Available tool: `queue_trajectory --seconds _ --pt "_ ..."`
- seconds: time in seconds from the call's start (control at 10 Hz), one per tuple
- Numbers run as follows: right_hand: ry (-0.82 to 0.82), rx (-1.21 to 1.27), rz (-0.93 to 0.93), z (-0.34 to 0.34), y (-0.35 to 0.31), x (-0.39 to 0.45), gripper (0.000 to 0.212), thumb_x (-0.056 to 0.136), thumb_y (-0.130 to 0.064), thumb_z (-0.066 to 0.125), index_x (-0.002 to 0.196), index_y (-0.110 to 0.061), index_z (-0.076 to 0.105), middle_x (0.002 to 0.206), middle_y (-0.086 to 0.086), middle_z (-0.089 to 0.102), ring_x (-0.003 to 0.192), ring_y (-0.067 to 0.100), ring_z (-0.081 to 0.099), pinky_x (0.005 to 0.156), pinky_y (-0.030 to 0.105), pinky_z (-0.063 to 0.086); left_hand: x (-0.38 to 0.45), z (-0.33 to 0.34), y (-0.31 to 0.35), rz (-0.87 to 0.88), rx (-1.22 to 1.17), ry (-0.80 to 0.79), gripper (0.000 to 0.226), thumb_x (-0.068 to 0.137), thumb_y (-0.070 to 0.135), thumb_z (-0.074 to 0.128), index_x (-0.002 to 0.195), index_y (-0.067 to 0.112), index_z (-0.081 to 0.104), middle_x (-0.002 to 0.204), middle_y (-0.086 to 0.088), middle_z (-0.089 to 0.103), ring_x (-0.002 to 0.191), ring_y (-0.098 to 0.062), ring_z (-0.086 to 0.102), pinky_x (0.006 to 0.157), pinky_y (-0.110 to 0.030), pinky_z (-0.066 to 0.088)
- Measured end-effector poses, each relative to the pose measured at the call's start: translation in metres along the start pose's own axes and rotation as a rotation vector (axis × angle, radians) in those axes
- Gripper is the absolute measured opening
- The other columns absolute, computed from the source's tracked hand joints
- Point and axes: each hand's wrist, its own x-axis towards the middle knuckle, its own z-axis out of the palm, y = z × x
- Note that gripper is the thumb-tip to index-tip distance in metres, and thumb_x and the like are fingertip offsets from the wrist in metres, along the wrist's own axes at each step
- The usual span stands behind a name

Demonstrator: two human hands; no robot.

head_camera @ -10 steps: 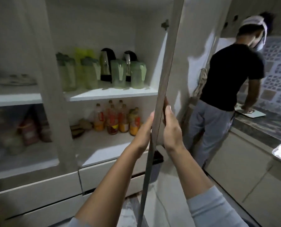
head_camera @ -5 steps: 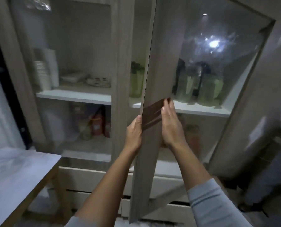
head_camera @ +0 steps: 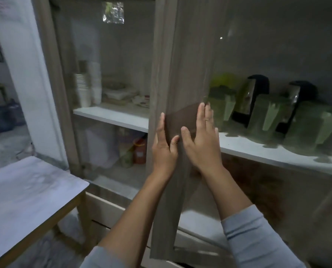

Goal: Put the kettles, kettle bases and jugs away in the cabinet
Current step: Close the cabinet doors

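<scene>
Behind the glass of the right cabinet door, several green jugs and two black kettles stand on the white shelf. My left hand lies flat against the door's wooden frame, thumb on its dark handle patch. My right hand presses flat on the same frame, fingers spread up over the handle patch. Neither hand holds an object.
The left cabinet door is closed, with stacked cups and dishes behind its glass and bottles on the lower shelf. A grey-topped table stands at the lower left. White drawers sit below the doors.
The right door has swung from wide open to nearly closed. My hands went from gripping its edge to pressing flat on its frame. My view turned left, away from the other person.
</scene>
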Motion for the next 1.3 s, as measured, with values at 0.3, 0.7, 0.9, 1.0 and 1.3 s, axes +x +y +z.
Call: queue_trajectory --seconds 0.3,0.7,0.9,1.0,1.3 --pt "-0.122 0.018 0.003 0.01 0.034 0.043 0.072 0.096 -0.041 0.038 0.151 -0.026 -0.006 0.161 -0.009 -0.012 0.147 0.007 -0.011 0.12 0.045 0.001 0.038 0.048 -0.017 -0.093 0.334 -0.147 0.084 0.095 0.027 0.052 0.15 0.028 -0.012 0.161 -0.004 -0.011 0.149 -0.021 -0.005 0.116 -0.054 0.016" --pt "-0.136 0.053 0.041 0.027 0.059 0.091 0.071 0.097 -0.042 0.037 0.151 -0.026 -0.005 0.16 -0.011 -0.012 0.147 0.005 -0.011 0.119 0.044 0.001 0.079 0.102 -0.057 -0.022 0.429 -0.154 0.077 0.101 0.038 0.035 0.139 0.022 -0.029 0.149 0.01 -0.035 0.14 -0.012 -0.03 0.115 -0.05 -0.011" --pt "-0.142 0.001 0.034 0.031 0.067 0.099 0.073 0.096 -0.041 0.038 0.151 -0.027 -0.008 0.159 -0.012 -0.015 0.146 0.004 -0.012 0.119 0.042 0.005 0.086 0.115 -0.069 -0.028 0.483 -0.144 0.078 0.1 0.042 0.032 0.139 0.021 -0.032 0.146 0.008 -0.041 0.136 -0.013 -0.04 0.113 -0.05 -0.015" --pt "-0.134 -0.01 0.03 0.033 0.068 0.1 0.074 0.096 -0.04 0.039 0.15 -0.027 -0.009 0.159 -0.012 -0.015 0.146 0.004 -0.012 0.121 0.044 0.014 0.087 0.116 -0.065 -0.043 0.496 -0.151 0.078 0.1 0.045 0.03 0.138 0.02 -0.033 0.146 0.006 -0.041 0.137 -0.015 -0.037 0.114 -0.051 -0.012" --pt "-0.183 0.366 0.262 0.01 0.058 0.083 0.079 0.093 -0.048 0.046 0.149 -0.036 -0.009 0.161 -0.001 0.014 0.145 0.023 0.023 0.113 0.043 0.028 0.076 0.084 -0.03 -0.098 0.316 -0.175 0.063 0.101 0.04 0.026 0.153 0.022 -0.003 0.16 0.008 -0.012 0.146 -0.008 -0.018 0.117 -0.047 -0.006"
